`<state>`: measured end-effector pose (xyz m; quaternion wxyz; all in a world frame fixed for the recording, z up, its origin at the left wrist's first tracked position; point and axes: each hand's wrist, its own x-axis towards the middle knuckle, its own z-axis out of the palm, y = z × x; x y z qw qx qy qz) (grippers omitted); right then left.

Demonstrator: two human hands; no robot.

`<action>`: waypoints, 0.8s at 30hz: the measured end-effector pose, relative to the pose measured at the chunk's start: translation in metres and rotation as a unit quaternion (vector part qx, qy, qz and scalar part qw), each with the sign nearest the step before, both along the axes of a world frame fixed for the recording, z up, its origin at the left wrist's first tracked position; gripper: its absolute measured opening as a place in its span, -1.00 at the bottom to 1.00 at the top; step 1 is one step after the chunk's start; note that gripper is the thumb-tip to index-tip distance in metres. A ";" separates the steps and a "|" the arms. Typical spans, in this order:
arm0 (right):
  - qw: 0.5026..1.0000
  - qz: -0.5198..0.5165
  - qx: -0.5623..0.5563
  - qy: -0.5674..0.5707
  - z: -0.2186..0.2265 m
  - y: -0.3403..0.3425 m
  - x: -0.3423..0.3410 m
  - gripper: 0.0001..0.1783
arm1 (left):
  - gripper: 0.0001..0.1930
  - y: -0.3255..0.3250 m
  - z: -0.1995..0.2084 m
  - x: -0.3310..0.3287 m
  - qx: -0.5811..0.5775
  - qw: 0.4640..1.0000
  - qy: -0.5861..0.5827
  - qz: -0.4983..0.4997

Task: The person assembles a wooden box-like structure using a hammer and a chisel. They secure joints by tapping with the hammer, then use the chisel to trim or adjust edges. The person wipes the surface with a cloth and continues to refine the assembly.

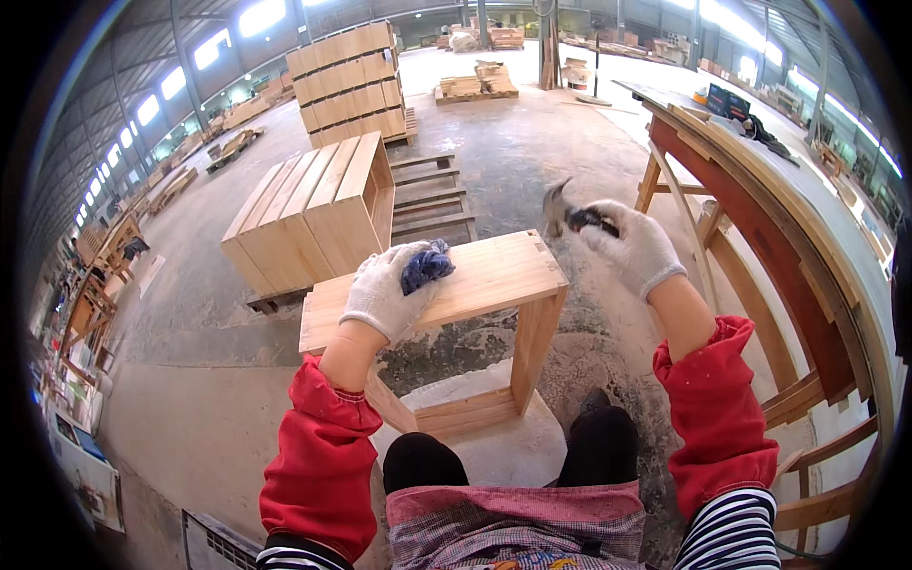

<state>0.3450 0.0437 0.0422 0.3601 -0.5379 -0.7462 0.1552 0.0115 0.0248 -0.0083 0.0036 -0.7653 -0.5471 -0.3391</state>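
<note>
Fingers of the gloved left hand (388, 288) clutch a crumpled blue cloth (427, 267) against the wooden frame (494, 271); those of the right hand (635, 245) wrap a dark-handled hammer (557, 209), to its right. The frame, near centre over a pale slab (513, 454), seems already joined; what remains I cannot tell. Its wood looks smooth, with interlocking corners; farther left stand similar rectangular boxes (313, 195)

Woodworking workshop in a large industrial hall, as shown by the jointed wooden frame (484, 271) before me, pale slatted boxes (309, 195), a pallet (432, 203), stacked boards (478, 81) on the concrete floor (180, 313), the long bench (826, 195) at my right and high windows (211, 47).
</note>
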 end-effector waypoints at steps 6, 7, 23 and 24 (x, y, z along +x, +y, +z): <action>0.992 -0.003 0.088 0.087 -0.029 0.003 -0.012 -0.66 | -0.55 0.005 -0.004 0.003 0.010 1.000 0.006 -0.010; 0.998 0.008 0.050 0.040 -0.032 0.013 -0.004 -0.65 | -0.54 0.004 -0.002 0.003 0.010 1.000 0.008 -0.010; 0.993 -0.011 0.074 0.087 -0.016 0.001 -0.003 -0.61 | -0.54 0.001 -0.001 0.006 0.010 1.000 0.009 0.001; 0.985 -0.007 0.103 0.137 -0.023 -0.002 -0.004 -0.60 | -0.53 0.001 -0.001 0.007 0.009 1.000 0.007 -0.001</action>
